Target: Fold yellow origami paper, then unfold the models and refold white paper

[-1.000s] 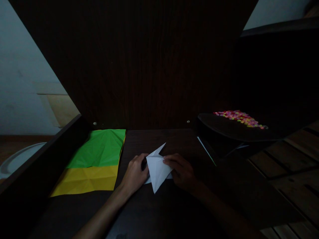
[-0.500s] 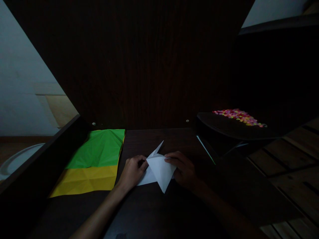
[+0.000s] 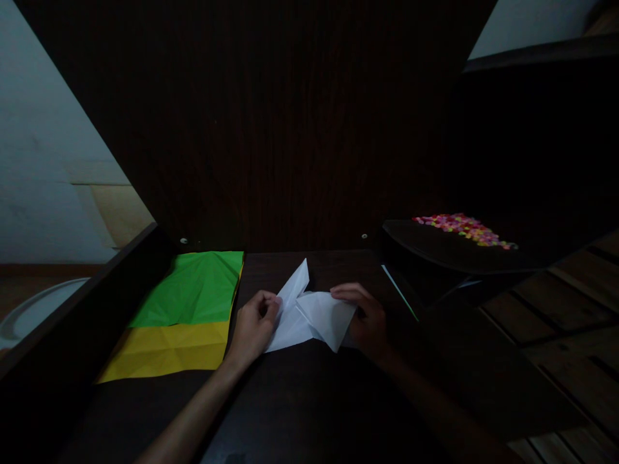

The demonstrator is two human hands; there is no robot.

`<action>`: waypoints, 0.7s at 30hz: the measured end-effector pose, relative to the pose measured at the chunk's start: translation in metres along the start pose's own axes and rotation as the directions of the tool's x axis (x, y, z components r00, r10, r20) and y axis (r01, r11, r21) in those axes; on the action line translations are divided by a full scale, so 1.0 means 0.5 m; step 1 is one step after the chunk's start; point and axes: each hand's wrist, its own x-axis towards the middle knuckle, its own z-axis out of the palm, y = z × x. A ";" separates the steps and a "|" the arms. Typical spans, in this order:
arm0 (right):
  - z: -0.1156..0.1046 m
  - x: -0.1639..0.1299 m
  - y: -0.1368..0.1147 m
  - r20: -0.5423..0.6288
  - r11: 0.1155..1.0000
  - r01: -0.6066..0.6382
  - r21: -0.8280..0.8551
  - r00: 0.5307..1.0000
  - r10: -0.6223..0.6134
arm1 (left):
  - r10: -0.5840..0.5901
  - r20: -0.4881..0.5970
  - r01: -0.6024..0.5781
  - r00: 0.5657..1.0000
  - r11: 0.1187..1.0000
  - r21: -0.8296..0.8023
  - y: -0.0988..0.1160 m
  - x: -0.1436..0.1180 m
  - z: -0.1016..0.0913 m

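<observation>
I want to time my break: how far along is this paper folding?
Partly done: the white paper already carries several folds and pointed flaps. In hand: the left hand and right hand pinch it on the dark table, one flap raised. Left: it is no finished shape yet, and the green sheet and yellow sheet lie flat.

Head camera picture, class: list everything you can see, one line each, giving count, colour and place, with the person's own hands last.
White paper: one, white, partly folded, on the dark desk between both hands.
Green sheet: one, green, creased, flat on the desk at left, overlapping the yellow one.
Yellow sheet: one, yellow, creased, just nearer than the green.
Desk: one, dark brown wood, with a tall back panel.
Small coloured pieces: many, pink, yellow and orange, heaped on a dark surface at right; too small to identify.
Left hand: one, gripping the paper's left edge.
Right hand: one, pinching the paper's right flap.
</observation>
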 end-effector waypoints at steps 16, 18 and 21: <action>0.001 0.013 0.026 -0.076 0.948 -0.307 0.082 0.947 0.313 | -0.102 -0.138 0.062 0.985 0.961 -0.270 -0.022 0.012 0.009; 0.001 0.015 0.028 -0.086 0.913 -0.399 0.084 0.910 0.405 | -0.109 -0.156 0.057 0.982 0.951 -0.305 -0.023 0.013 0.010; 0.000 0.018 0.032 -0.079 0.828 -0.547 0.125 0.826 0.557 | -0.118 -0.163 0.054 0.980 0.934 -0.352 -0.021 0.014 0.010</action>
